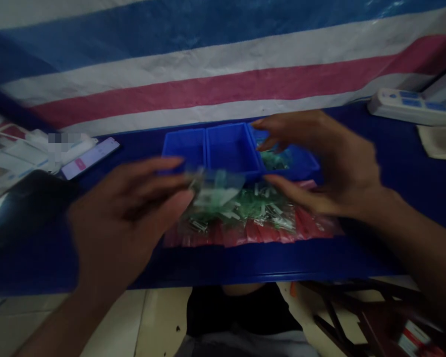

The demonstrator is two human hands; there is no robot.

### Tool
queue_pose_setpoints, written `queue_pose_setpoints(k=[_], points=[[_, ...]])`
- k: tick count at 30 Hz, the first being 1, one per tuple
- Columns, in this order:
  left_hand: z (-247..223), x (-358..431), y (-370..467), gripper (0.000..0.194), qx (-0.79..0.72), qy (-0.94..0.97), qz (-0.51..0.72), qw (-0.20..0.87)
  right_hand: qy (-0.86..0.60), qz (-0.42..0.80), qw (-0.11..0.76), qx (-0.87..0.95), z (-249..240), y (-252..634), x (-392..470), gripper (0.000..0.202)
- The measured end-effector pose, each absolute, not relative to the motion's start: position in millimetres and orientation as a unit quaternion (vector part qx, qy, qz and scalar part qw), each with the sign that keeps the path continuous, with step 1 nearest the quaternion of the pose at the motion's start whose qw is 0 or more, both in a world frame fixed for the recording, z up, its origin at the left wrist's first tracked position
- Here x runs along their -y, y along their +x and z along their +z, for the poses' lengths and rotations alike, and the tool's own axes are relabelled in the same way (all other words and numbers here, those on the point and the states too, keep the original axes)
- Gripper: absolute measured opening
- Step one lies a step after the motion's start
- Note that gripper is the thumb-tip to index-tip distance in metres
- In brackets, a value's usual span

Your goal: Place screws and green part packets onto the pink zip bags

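My left hand (115,218) is closed, its thumb and fingers pinching a small clear plastic bag (219,191) that is smeared by motion; its contents look pale and green. With thumb and fingers apart, my right hand (330,158) hovers over the front of the right blue bin (305,161), holding nothing that I can see. Small green-tinted pieces (275,159) lie in that bin. Below both hands is a row of filled clear bags (263,210) with green, white and metallic small parts, lying over pink bags (241,235).
A left blue bin (184,141) and a middle blue bin (232,148) stand beside the right one on the blue table (245,263). At the left lies a phone (91,157) near white items. A power strip (412,106) sits at the back right, with a stool (379,317) below.
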State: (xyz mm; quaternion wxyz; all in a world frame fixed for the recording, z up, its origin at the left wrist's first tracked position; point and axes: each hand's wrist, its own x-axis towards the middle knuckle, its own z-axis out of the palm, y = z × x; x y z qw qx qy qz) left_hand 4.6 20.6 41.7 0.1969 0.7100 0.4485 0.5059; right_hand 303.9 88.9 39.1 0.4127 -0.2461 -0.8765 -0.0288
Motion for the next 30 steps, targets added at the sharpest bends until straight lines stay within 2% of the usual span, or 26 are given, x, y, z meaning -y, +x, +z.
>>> queue_pose_setpoints(k=[3, 5, 7, 9, 11, 14, 16, 18, 21, 23, 26, 28, 30], points=[[54, -71, 45, 0.033, -0.350, 0.679, 0.546, 0.342, -0.238, -0.059, 0.403, 0.882, 37, 294, -80, 0.052], [55, -91, 64, 0.025, -0.303, 0.676, 0.522, 0.423, -0.246, -0.049, 0.457, 0.853, 34, 293, -80, 0.040], [52, -99, 72, 0.019, -0.277, 0.686, 0.501, 0.449, -0.258, 0.003, 0.514, 0.818, 31, 291, -80, 0.029], [47, -99, 72, 0.017, -0.281, 0.715, 0.511, 0.385, -0.278, 0.074, 0.560, 0.777, 29, 289, -80, 0.021], [41, -96, 65, 0.025, -0.287, 0.760, 0.533, 0.239, -0.299, 0.131, 0.587, 0.741, 29, 287, -79, 0.016], [33, -87, 51, 0.062, -0.255, 0.822, 0.509, 0.037, -0.338, 0.173, 0.576, 0.724, 31, 286, -79, 0.012], [31, -79, 44, 0.077, -0.261, 0.846, 0.465, -0.021, -0.338, 0.219, 0.544, 0.736, 32, 285, -80, 0.021], [32, -72, 41, 0.066, -0.282, 0.855, 0.432, -0.040, -0.329, 0.294, 0.509, 0.740, 31, 283, -79, 0.028], [36, -69, 41, 0.045, -0.290, 0.864, 0.412, -0.002, -0.322, 0.350, 0.492, 0.729, 30, 279, -74, 0.021], [39, -70, 43, 0.040, -0.287, 0.849, 0.443, 0.004, -0.339, 0.264, 0.508, 0.746, 29, 280, -70, 0.016], [41, -75, 49, 0.024, -0.309, 0.814, 0.492, 0.014, -0.361, 0.041, 0.473, 0.802, 31, 286, -70, 0.025], [39, -78, 53, 0.012, -0.319, 0.795, 0.514, 0.043, -0.338, -0.014, 0.427, 0.839, 33, 290, -72, 0.030], [37, -81, 55, 0.011, -0.312, 0.777, 0.540, 0.083, -0.317, -0.019, 0.455, 0.832, 36, 292, -72, 0.030]])
